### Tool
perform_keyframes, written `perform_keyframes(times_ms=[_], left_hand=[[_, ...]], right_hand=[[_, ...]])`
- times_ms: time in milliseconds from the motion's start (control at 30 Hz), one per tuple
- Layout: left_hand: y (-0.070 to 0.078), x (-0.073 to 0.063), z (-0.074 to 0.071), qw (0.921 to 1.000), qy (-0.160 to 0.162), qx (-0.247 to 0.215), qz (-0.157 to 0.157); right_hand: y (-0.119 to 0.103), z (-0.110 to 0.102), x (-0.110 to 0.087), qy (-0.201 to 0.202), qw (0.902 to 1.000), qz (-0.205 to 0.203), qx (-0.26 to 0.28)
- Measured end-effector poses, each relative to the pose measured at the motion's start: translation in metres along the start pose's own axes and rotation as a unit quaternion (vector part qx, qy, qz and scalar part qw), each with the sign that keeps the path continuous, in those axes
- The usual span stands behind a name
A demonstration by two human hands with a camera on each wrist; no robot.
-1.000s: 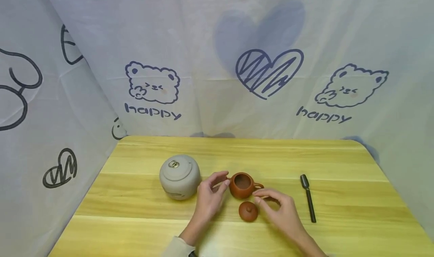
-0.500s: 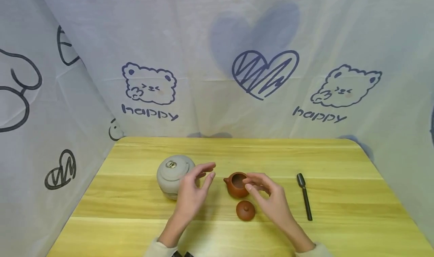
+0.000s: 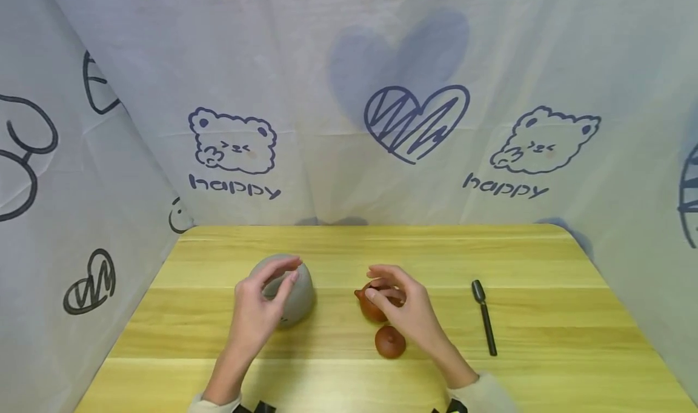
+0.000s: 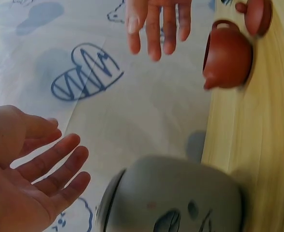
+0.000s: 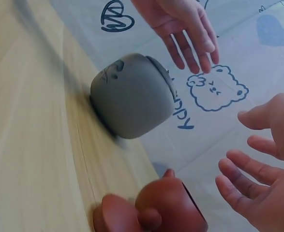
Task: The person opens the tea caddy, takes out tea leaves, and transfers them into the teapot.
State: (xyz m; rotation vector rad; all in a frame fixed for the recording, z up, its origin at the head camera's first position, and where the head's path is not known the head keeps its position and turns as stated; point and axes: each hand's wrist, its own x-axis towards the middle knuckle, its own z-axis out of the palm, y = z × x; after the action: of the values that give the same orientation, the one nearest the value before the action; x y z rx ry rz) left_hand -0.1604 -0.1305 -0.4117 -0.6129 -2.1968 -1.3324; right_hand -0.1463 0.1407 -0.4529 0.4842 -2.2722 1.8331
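My left hand (image 3: 260, 301) hovers over the grey lidded jar (image 3: 302, 304), its fingers loosely bent with nothing between them. In the head view the hand hides most of the jar's lid; the left wrist view shows the jar (image 4: 171, 198) below the hand. Above the reddish-brown teapot (image 3: 371, 309) hangs my right hand (image 3: 406, 304), relaxed and holding nothing. It covers the pot's handle and much of its open top in the head view. On the table in front of the pot lies the teapot's lid (image 3: 390, 342), knob up.
A dark scoop (image 3: 485, 319) with a long handle lies on the wooden table (image 3: 556, 292), right of the right hand. Behind the table hangs a pale cloth (image 3: 322, 177) with drawn bears and hearts.
My left hand has left the teapot's spout side and moved left over the jar. My right hand has shifted from the teapot's handle to above the pot. The objects stay in place.
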Motion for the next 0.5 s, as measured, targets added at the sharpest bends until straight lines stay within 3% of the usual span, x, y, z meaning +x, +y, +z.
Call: perform_keyframes(times_ms=[500], left_hand=[[-0.030,0.003,-0.028,0.9976,0.028,0.062,-0.012]], right_hand=[[-0.002,0.034,0.015,-0.028,0.9988,0.009,0.039]])
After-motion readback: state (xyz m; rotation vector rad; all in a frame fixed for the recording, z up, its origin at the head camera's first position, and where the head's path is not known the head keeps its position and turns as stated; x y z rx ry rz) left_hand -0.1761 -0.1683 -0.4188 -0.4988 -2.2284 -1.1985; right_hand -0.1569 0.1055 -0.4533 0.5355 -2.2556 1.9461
